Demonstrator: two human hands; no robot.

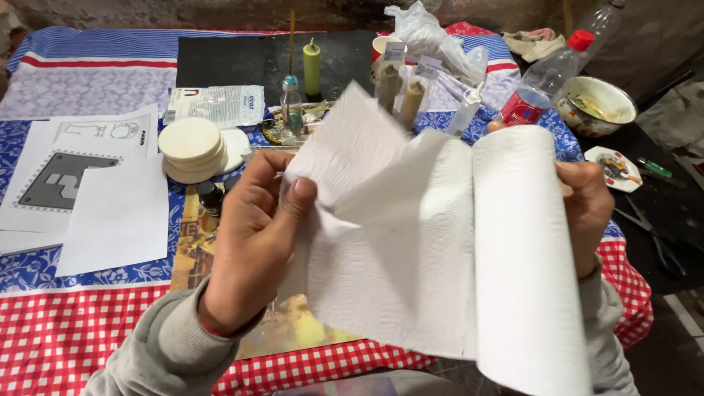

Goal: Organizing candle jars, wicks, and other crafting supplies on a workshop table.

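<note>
A roll of white paper towel point(524, 257) is held up over the table, its axis pointing away from me. My right hand point(587, 209) grips the roll from its right side. My left hand point(253, 235) pinches the loose sheet point(381, 213) pulled out to the left, thumb on top of its edge. The sheet hangs unrolled between both hands and hides part of the table behind it.
On the patterned tablecloth point(73, 330) lie white paper sheets point(110, 213), a stack of round wooden discs point(192, 149), a small dark bottle point(211, 198), a green candle point(312, 67), a plastic bottle with a red cap point(546, 81), a bowl point(595, 105) and scissors point(656, 235).
</note>
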